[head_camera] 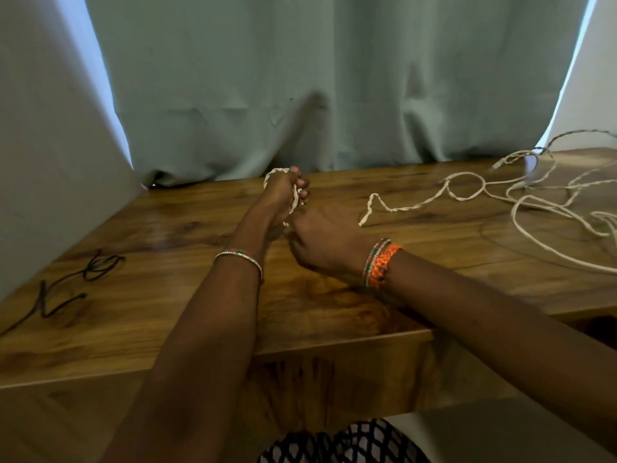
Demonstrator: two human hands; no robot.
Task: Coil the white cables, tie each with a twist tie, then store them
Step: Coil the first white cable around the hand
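My left hand (282, 192) grips a small coil of white twisted cable (295, 200) above the middle of the wooden table (167, 295). The coil's loop shows over my knuckles and a strand hangs from my palm. My right hand (320, 243) sits just below and to the right, fingers curled at the coil's lower end; what they pinch is hidden. More white cable (434, 200) lies loose and tangled across the right side of the table. Dark twist ties (100, 265) lie on the left side of the table.
A grey-green curtain (334, 95) hangs right behind the table's far edge. The table's front edge (334, 345) runs under my forearms, with a lower wooden panel beneath. Bare wood stretches between the ties and my hands.
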